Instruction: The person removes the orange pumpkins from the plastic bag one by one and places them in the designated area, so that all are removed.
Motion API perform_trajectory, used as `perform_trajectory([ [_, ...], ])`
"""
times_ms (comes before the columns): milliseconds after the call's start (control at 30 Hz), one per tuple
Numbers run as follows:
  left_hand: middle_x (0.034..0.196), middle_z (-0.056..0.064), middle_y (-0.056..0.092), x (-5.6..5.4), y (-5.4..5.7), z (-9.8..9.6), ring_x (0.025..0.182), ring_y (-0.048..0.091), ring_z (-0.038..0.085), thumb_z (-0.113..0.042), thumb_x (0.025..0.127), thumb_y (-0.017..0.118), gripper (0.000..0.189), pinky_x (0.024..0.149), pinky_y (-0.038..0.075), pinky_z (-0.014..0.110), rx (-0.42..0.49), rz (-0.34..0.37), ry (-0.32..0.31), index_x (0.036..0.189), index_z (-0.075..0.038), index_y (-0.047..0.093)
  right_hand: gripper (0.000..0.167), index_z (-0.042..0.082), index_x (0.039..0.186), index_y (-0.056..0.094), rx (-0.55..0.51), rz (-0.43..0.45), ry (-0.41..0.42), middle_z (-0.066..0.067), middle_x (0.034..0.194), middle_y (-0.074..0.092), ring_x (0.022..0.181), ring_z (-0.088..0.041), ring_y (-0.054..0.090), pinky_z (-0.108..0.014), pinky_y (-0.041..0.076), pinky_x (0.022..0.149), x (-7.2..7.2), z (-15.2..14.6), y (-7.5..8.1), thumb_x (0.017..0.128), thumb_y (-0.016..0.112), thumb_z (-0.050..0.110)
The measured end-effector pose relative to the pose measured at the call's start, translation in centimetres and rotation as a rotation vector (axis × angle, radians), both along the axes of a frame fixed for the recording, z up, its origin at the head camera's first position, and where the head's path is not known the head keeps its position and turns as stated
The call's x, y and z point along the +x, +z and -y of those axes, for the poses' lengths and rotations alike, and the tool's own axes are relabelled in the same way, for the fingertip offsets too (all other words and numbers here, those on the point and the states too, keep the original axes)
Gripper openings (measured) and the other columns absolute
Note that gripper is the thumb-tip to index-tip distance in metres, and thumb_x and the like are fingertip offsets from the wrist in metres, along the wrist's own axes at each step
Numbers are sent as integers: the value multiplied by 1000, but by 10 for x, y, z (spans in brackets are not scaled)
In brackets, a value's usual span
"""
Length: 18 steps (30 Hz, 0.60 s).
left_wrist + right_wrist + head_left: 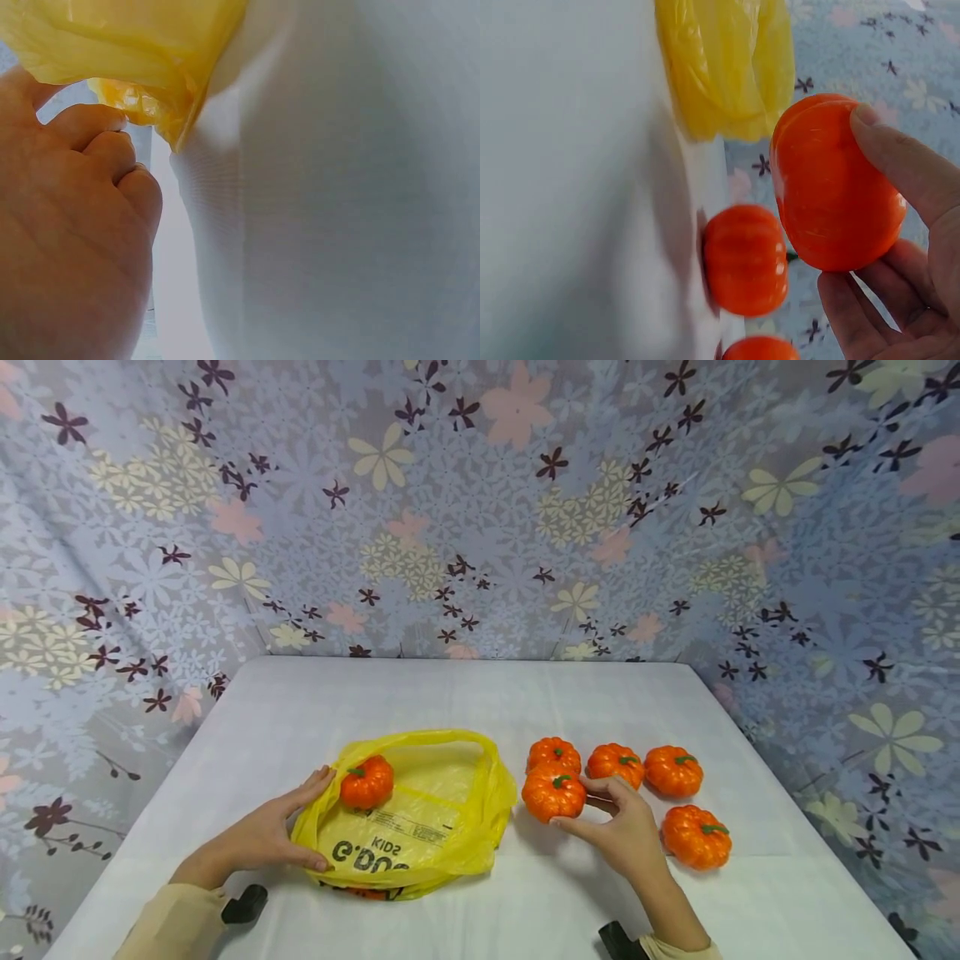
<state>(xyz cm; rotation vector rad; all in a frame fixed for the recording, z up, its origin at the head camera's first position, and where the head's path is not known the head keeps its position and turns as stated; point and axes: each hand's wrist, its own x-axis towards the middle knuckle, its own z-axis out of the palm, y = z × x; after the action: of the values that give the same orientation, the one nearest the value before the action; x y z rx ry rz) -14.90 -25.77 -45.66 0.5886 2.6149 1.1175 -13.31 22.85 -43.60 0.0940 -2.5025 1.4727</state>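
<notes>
A yellow plastic bag [420, 860] lies with its mouth spread, and an orange toy pumpkin [367, 782] with a green stem sits inside it. My left hand [258, 839] holds the bag's left side, thumb toward the front; in the left wrist view, curled fingers [112, 154] lie against the yellow plastic. To the right of the bag, my right hand [618, 831] grips another pumpkin [553, 793] between thumb and fingers. In the right wrist view this held pumpkin [832, 187] is raised off the table.
Several more pumpkins stand on the white table [480, 693] at the right: one behind the held pumpkin [553, 752], others beyond my right hand, and the nearest pumpkin [695, 837] right of my wrist. A floral curtain [480, 527] hangs around the back and sides.
</notes>
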Motion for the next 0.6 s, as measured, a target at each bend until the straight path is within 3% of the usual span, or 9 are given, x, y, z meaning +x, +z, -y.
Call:
perform_trajectory([
  [333,165,21,10,1,1,-2,149,10,47,-42,71,91,117,112,13,71,-9,16,-3,161,-9,24,68,-2,120,63,4,129,-109,-14,124,60,114,-33,64,-36,54,94,21,-30,-9,68,95,25],
  [600,166,18,10,-1,1,-3,149,11,46,-44,71,91,117,111,15,71,-36,13,1,161,-10,24,79,-5,126,62,113,206,-192,-22,127,61,118,-38,62,-37,54,93,32,-46,-13,67,95,37],
])
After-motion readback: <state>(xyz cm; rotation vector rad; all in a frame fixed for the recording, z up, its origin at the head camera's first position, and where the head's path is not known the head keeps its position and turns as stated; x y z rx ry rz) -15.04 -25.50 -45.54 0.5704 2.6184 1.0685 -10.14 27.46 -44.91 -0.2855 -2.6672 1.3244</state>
